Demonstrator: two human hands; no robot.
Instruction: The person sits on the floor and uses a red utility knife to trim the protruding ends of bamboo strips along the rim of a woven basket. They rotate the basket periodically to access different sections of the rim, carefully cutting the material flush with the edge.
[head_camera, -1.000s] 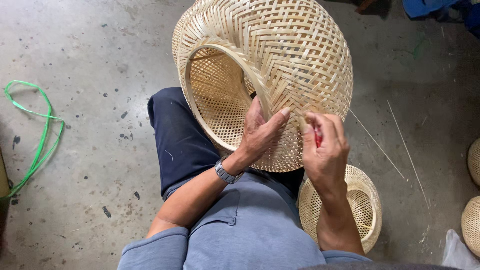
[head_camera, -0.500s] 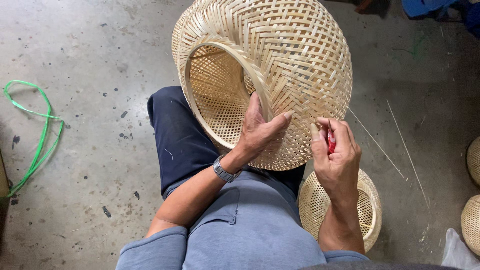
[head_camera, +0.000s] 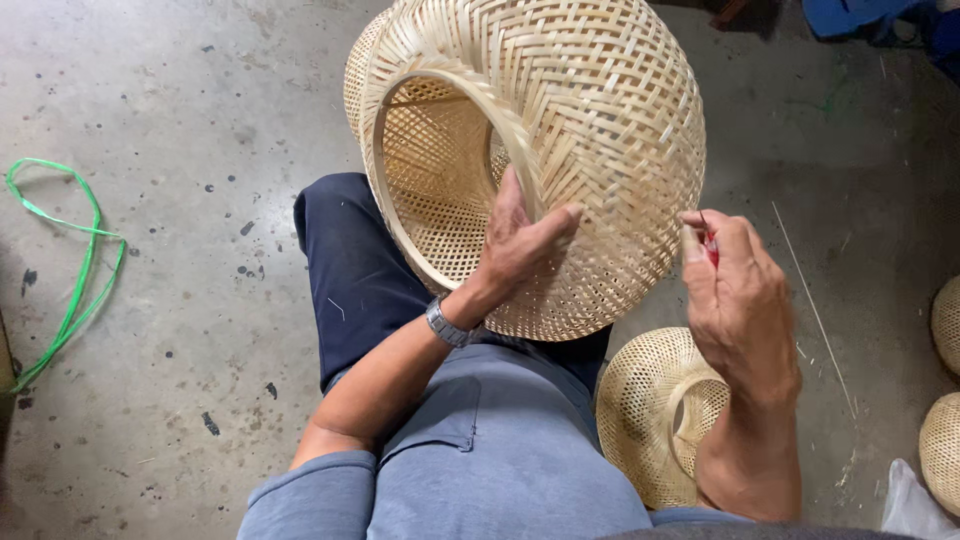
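A concrete floor (head_camera: 180, 330) stretches beneath a seated person in dark trousers, whose lap carries a large woven bamboo basket (head_camera: 590, 130), tilted on its side with the open mouth turned toward the left of the frame. The left hand (head_camera: 520, 245), a metal wristwatch (head_camera: 447, 324) at the wrist, grips the basket's rim, thumb on the outer weave and fingers curled inside. The right hand (head_camera: 735, 295) hovers just beside the basket's lower right edge, fingertips pressed together and pinching a small red object (head_camera: 711, 248), too hidden to identify. A smaller woven basket (head_camera: 650, 410) lies on the floor under the right forearm. A looped green plastic strap (head_camera: 65, 260) rests well apart at left, and a thin bamboo strip (head_camera: 812, 305) lies at right
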